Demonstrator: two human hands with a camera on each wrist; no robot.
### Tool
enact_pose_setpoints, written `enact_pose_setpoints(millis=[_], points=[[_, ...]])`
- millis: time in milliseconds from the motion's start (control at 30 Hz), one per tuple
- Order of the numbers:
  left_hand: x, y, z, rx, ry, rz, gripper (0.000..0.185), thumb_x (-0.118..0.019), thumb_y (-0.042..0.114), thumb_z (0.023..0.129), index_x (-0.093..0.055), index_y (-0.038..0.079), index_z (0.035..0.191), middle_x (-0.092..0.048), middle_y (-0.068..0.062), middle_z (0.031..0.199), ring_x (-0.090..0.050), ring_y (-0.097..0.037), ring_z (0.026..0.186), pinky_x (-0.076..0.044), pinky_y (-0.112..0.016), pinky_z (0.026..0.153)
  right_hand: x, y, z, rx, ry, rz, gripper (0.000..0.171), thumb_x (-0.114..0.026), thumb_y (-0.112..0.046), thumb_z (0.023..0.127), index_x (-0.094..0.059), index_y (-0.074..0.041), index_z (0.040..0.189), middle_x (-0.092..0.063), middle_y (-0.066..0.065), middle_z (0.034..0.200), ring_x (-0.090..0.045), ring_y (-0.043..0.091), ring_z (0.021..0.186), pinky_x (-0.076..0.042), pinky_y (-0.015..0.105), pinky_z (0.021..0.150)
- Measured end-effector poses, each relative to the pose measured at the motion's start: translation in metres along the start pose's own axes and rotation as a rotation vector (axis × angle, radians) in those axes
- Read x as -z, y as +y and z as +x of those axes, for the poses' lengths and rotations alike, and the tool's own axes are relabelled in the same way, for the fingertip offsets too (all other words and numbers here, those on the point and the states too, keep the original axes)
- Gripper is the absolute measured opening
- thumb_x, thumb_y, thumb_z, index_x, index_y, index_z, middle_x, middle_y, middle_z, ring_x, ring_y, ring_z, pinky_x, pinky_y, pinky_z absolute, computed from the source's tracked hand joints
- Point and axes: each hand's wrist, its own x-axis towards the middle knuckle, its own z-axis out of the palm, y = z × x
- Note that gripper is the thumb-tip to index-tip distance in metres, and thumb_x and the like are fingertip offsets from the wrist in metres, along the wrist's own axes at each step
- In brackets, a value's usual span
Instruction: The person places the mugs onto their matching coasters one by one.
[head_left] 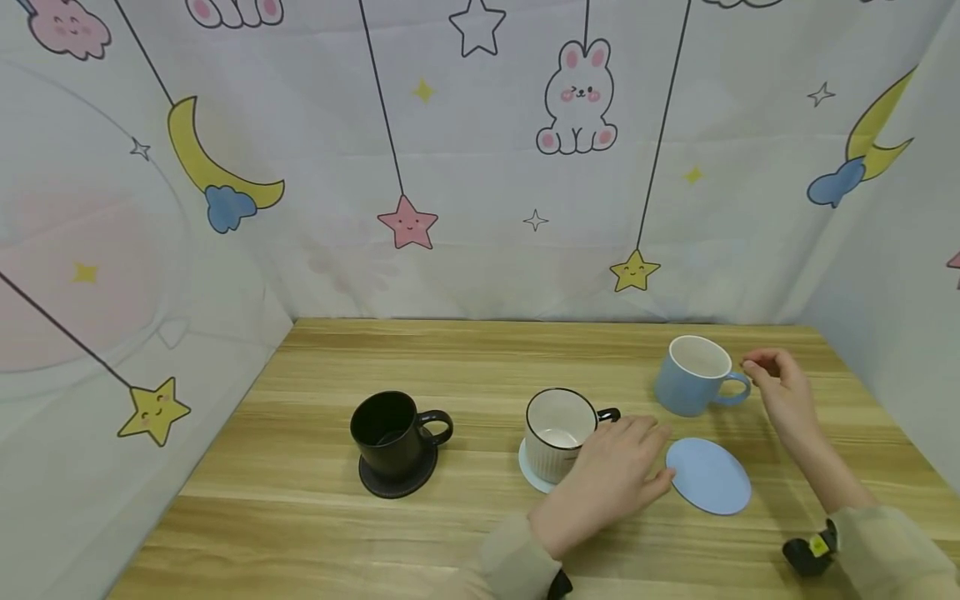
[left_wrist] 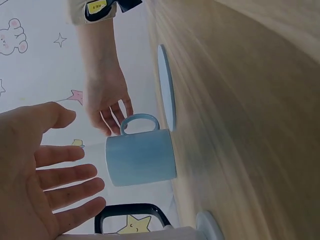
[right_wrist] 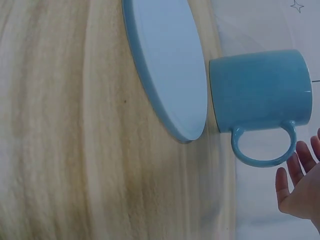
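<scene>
On the wooden worktop (head_left: pixel 480 358) a black mug (head_left: pixel 390 432) stands on a black coaster (head_left: pixel 397 482). A white mug (head_left: pixel 558 433) sits on a pale coaster (head_left: pixel 528 468), the left hand (head_left: pixel 618 479) just beside it, fingers relaxed. A blue coaster (head_left: pixel 708 476) lies bare. The right hand (head_left: pixel 780 390) hovers by the blue mug (head_left: pixel 693 375), near its handle.

Bright even light, soft shadows, wide-angle distortion
</scene>
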Motion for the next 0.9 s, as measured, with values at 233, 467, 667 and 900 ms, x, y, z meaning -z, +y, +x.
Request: enact_pose_setpoints(millis=[233,467,667,900], points=[[-0.007,0.004,0.006,0.015,0.004,0.000,0.046,-0.058,0.049,0.090,-0.059,0.021,0.127,-0.063,0.009,0.119,-0.061,-0.006,0.111,-0.051,-0.021,0.087,-0.001,0.006,0.003,-0.027,-0.056,0.123,0.007,-0.051,-0.017,0.099,-0.056,-0.022,0.099,-0.058,-0.029,0.084,-0.053,-0.012,0.080,-0.042,0.006,0.070],[-0.014,0.008,0.011,0.044,-0.102,-0.058,0.049,-0.055,0.052,0.092,-0.056,0.022,0.131,-0.061,0.010,0.124,-0.059,-0.008,0.114,-0.050,-0.020,0.090,-0.004,0.012,0.005,-0.115,-0.075,0.134,0.007,-0.050,-0.022,0.099,-0.054,-0.026,0.095,-0.056,-0.028,0.081,-0.055,-0.010,0.074,-0.044,0.008,0.068],[-0.018,0.011,0.017,0.030,-0.149,-0.077,0.051,-0.053,0.054,0.092,-0.055,0.022,0.132,-0.060,0.010,0.125,-0.059,-0.005,0.115,-0.045,-0.018,0.100,-0.009,0.013,0.008,-0.181,-0.119,0.197,0.016,-0.050,-0.023,0.099,-0.060,-0.027,0.087,-0.061,-0.026,0.070,-0.060,-0.004,0.066,-0.045,0.011,0.066],[-0.021,0.011,0.022,0.071,-0.252,-0.152,0.055,-0.051,0.057,0.092,-0.051,0.023,0.136,-0.056,0.010,0.132,-0.056,-0.005,0.120,-0.047,-0.019,0.096,-0.012,0.017,0.009,-0.179,-0.111,0.136,0.029,-0.048,-0.021,0.099,-0.060,-0.035,0.076,-0.060,-0.024,0.061,-0.058,-0.005,0.063,-0.043,0.009,0.066]])
